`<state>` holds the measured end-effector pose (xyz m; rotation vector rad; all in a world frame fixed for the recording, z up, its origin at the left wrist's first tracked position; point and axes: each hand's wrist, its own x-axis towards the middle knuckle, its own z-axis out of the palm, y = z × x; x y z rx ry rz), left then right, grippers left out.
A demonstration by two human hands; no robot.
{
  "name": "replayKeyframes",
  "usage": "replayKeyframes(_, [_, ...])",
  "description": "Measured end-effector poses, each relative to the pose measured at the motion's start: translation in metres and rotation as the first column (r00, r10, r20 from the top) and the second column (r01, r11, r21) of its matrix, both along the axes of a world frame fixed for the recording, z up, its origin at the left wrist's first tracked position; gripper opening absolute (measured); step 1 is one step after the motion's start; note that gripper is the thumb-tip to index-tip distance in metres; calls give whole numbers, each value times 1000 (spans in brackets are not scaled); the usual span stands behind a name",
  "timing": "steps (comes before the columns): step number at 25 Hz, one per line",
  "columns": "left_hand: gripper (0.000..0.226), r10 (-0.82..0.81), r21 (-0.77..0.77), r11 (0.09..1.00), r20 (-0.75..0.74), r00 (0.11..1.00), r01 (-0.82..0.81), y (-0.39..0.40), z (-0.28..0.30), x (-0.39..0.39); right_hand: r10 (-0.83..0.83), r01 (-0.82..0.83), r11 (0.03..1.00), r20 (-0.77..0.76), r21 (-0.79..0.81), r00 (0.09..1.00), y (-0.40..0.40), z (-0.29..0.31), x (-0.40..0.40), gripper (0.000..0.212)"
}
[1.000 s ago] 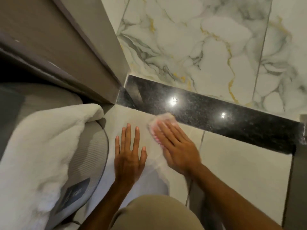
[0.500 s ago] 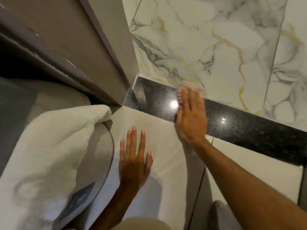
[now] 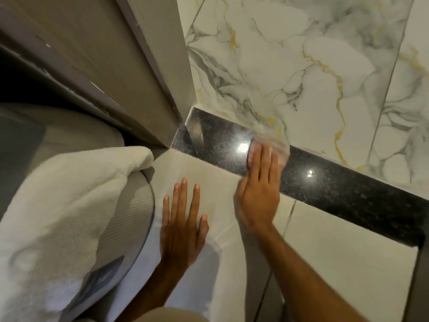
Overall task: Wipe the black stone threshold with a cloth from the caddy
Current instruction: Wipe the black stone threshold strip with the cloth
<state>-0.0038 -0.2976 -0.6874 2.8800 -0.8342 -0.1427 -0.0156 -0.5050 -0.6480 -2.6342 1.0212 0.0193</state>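
Since half a second ago, your right hand (image 3: 258,191) had stayed on the black stone threshold (image 3: 325,184) at about the same spot, just right of the bright light reflection (image 3: 243,148); a full second ago it was nearer you, on the pale floor tile (image 3: 336,252), with the cloth at the threshold's near edge. Your left hand (image 3: 182,231) had barely shifted on the tile in that time.

Your right hand lay flat and extended, fingers (image 3: 264,163) together and pointing away from you, pressing the cloth (image 3: 276,148) down onto the threshold rather than gripping it in a fist. The cloth was blurred, pale with a pinkish tint, and it stuck out past your fingertips toward the far edge of the stone, where the marble-patterned tile (image 3: 313,66) began. The heel of that hand sat over the near edge of the threshold and the floor tile.

Your left hand was spread open, palm down on the floor tile, holding nothing, well apart from the cloth and near the rounded grey ribbed object (image 3: 130,219) at your left. A folded white towel (image 3: 58,205) lay draped over that object. The threshold ran diagonally from the door frame (image 3: 160,73) at upper left toward the lower right, and its left end beside the frame was uncovered and glossy.
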Motion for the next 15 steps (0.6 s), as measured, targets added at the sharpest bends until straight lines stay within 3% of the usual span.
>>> replayKeyframes(2, [68, 11, -2, 1000, 2, 1000, -11, -2, 0, -3, -67, 67, 998, 1, -1, 998, 11, -4, -12, 68])
replayKeyframes(5, [70, 0, -27, 1000, 26, 1000, 1, 2, -2, 0, -105, 102, 993, 65, 51, 992, 22, -9, 72, 71])
replayKeyframes(8, [69, 58, -24, 998, 13, 998, -58, 6, -4, 6, 307, -306, 952, 52, -14, 950, 47, -17, 105, 73])
replayKeyframes(10, [70, 66, 19, 998, 31, 997, -67, 8, 1, 6, 541, -541, 841, 48, -17, 839, 55, -19, 56, 72])
replayKeyframes(11, [70, 50, 34, 998, 39, 998, -52, 8, 5, 7, 570, -570, 822, 42, -6, 821, 50, -16, 22, 72])
replayKeyframes(13, [69, 49, 31, 998, 18, 999, -49, 7, 8, 8, 452, -453, 892, 29, -2, 891, 29, -10, -19, 71])
replayKeyframes(15, [69, 74, 36, 997, -1, 997, -74, 6, 5, 9, 155, -155, 988, -7, 3, 988, 12, -10, 3, 68])
